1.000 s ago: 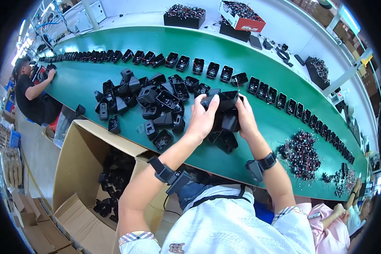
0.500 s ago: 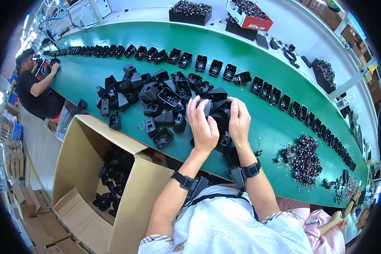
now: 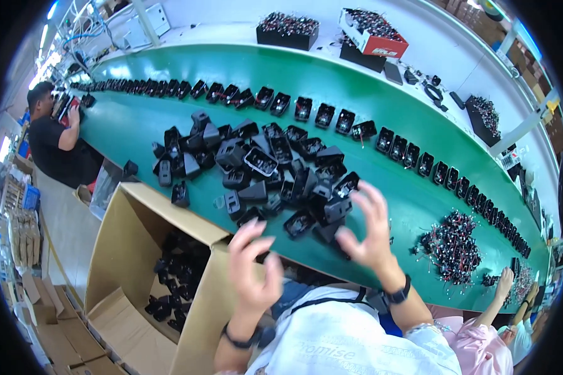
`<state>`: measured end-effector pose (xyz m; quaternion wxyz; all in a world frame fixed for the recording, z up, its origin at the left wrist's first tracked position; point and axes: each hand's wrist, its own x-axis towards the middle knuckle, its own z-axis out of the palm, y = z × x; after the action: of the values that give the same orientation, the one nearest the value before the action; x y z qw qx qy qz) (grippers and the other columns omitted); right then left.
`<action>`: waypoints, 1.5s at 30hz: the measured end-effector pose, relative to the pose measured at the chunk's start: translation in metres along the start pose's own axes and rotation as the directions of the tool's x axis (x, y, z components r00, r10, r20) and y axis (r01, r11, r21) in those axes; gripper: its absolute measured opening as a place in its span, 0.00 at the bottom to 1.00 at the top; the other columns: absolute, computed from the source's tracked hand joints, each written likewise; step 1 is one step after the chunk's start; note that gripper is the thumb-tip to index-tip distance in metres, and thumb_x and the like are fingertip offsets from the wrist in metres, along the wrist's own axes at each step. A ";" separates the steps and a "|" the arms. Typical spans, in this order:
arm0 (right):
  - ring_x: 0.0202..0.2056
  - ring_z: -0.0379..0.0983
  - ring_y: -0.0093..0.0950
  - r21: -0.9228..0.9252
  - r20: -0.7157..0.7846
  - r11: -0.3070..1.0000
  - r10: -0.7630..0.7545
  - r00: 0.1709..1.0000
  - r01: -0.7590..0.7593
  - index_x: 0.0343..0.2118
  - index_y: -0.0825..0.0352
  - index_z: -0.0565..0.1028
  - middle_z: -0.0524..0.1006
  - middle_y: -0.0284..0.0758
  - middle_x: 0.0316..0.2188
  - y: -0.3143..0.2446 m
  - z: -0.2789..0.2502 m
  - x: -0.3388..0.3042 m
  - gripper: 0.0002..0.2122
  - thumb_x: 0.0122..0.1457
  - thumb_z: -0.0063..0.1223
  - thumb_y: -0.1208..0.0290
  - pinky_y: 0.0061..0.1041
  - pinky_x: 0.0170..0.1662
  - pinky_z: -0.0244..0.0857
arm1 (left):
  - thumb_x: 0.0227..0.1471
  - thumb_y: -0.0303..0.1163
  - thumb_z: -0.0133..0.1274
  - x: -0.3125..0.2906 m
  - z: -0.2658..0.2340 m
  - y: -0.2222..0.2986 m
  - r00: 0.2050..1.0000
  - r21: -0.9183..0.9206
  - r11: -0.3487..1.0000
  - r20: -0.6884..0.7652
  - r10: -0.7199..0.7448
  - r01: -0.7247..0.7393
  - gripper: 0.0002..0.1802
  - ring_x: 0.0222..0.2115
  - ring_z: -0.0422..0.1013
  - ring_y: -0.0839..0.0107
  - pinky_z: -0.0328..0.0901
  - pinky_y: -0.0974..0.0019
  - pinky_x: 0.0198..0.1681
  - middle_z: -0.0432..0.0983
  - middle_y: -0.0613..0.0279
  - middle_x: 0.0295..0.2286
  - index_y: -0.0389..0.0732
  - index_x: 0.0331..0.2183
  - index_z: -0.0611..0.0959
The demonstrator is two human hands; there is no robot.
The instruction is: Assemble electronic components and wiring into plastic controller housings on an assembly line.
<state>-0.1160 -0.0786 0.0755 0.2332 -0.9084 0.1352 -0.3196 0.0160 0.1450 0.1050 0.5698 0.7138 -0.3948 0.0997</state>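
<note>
A green surface [image 3: 394, 187] is running past a cardboard box [image 3: 207, 294]; my left hand [image 3: 254, 275] is hovering empty, black cases [image 3: 261, 164] are lying piled on the surface, and my spread, empty right hand [image 3: 372, 240] is hanging near them.

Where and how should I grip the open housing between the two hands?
Probably pinch the opposite side walls of the open housing at the rim, coming from above and near left. Its open face points up, leaving the rim exposed, and bare table shows on that side, while other housings crowd its right and far sides.
</note>
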 end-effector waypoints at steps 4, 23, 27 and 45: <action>0.69 0.43 0.57 -0.168 0.220 0.985 0.075 0.973 -0.038 0.65 0.63 0.62 0.51 0.50 0.68 -0.007 0.019 -0.041 0.44 0.46 0.70 0.50 0.55 0.67 0.45 | 0.49 0.24 0.51 -0.042 -0.113 0.020 0.932 0.142 0.922 -0.033 -0.360 0.361 0.11 0.44 0.71 0.56 0.64 0.58 0.53 0.73 0.48 0.44 0.34 0.38 0.77; 0.52 0.69 0.41 -0.826 0.109 0.546 0.399 0.911 -0.140 0.48 0.70 0.73 0.77 0.44 0.48 0.131 0.018 0.175 0.42 0.43 0.64 0.33 0.41 0.55 0.61 | 0.58 0.23 0.51 -0.080 -0.274 -0.122 0.711 0.256 0.698 0.054 -0.701 0.669 0.12 0.38 0.70 0.75 0.66 0.71 0.43 0.74 0.64 0.36 0.36 0.45 0.77; 0.53 0.69 0.41 -0.846 0.118 0.521 0.389 0.914 -0.113 0.48 0.70 0.74 0.77 0.43 0.47 0.138 0.039 0.180 0.39 0.44 0.67 0.37 0.41 0.58 0.58 | 0.59 0.23 0.51 -0.085 -0.272 -0.111 0.704 0.259 0.683 0.016 -0.710 0.683 0.11 0.37 0.69 0.78 0.64 0.73 0.43 0.73 0.66 0.35 0.36 0.44 0.77; 0.56 0.67 0.46 -0.508 0.165 0.858 0.013 0.986 0.074 0.55 0.68 0.69 0.74 0.47 0.51 0.097 0.038 0.202 0.31 0.48 0.66 0.60 0.43 0.61 0.59 | 0.55 0.25 0.55 -0.066 -0.284 -0.133 0.667 0.400 0.639 0.086 -0.740 0.657 0.13 0.36 0.71 0.76 0.67 0.70 0.42 0.75 0.64 0.35 0.36 0.44 0.78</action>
<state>0.0523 -0.2283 0.1049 -0.0117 -0.9626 0.1815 -0.2006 0.1492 0.4334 0.0626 0.3803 0.9032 -0.1286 -0.1521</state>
